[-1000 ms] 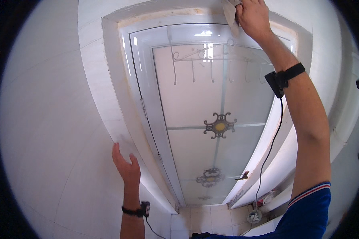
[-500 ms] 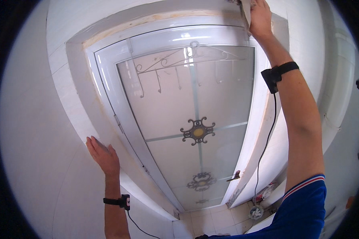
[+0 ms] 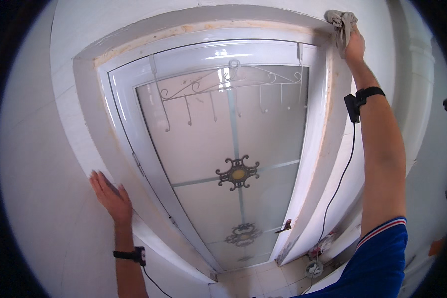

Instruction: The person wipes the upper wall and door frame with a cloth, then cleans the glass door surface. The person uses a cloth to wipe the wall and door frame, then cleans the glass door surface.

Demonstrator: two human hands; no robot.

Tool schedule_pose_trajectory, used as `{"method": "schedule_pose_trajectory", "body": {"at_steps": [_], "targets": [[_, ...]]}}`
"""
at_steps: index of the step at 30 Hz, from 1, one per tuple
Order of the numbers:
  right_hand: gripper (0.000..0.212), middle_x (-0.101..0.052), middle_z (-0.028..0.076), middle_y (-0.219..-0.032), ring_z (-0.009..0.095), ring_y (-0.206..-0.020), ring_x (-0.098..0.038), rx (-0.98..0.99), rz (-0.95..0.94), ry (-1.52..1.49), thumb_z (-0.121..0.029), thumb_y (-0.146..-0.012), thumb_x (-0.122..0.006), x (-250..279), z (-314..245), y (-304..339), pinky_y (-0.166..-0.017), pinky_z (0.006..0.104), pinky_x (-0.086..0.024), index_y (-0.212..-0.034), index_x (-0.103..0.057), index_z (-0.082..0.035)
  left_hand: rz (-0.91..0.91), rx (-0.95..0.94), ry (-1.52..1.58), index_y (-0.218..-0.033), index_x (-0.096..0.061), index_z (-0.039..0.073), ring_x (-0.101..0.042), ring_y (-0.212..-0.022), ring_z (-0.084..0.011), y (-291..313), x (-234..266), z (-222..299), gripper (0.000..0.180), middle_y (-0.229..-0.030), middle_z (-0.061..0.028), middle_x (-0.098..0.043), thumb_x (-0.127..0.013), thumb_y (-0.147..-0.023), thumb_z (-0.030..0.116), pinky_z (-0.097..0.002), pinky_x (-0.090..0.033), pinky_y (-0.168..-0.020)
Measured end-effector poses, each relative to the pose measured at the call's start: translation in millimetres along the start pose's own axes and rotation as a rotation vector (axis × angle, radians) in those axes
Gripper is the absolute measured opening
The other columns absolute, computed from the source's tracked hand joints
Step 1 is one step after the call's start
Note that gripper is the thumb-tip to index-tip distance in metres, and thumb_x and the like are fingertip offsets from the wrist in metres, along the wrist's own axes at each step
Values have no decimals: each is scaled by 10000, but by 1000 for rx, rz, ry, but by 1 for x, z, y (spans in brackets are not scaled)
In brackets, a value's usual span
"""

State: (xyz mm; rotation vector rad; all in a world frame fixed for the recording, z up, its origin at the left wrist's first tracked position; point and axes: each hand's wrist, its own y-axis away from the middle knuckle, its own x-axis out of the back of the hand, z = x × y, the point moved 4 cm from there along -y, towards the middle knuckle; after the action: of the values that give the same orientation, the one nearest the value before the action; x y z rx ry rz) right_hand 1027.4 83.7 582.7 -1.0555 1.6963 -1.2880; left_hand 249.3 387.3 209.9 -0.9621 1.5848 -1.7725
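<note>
My right hand [image 3: 354, 45] is raised high at the upper right corner of the door recess, closed on a crumpled grey-beige cloth [image 3: 343, 29]. The cloth lies against the white wall at that corner. Lower on the left, my left hand [image 3: 112, 197] rests flat on the wall beside the recess edge, fingers stretched out and nothing in it. Between my arms stands a white-framed door [image 3: 166, 208] with frosted glass panes. A white scrolled hook rack [image 3: 233, 79] hangs over its top.
Dark scroll ornaments [image 3: 238, 174] decorate the glass. A dark door handle [image 3: 284, 226] sits at the lower right. On the floor near it stands a small bin [image 3: 314, 268] with whitish contents. A white pipe [image 3: 421, 89] runs up the right wall. Thin black cables hang from both wrist straps.
My right hand has moved the cloth rightward and slightly down along the top of the recess to its corner. In the picture, my left hand sits slightly farther left, still flat on the wall.
</note>
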Motion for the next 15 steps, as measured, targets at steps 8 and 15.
{"method": "schedule_pose_trajectory", "body": {"at_steps": [8, 15], "targets": [[520, -525, 107, -1625, 425, -1272, -652, -344, -168, -112, -394, -1018, -628, 10, 4, -28, -1072, 510, -563, -1456, -654, -114, 171, -118, 54, -1659, -287, -49, -204, -1617, -503, -83, -12, -2, 805, -1732, -293, -272, -642, -955, 116, -599, -179, -1300], [484, -561, 204, -1553, 430, -1357, -584, 113, -284, 147, -352, -1034, -577, 18, -146, -42, -1080, 521, -531, -1427, -638, -76, 104, -84, 56, -1670, -278, -23, -184, -1629, -487, -110, -4, 0, 862, -1755, -265, -234, -703, -926, 64, -592, -178, -1301]]}}
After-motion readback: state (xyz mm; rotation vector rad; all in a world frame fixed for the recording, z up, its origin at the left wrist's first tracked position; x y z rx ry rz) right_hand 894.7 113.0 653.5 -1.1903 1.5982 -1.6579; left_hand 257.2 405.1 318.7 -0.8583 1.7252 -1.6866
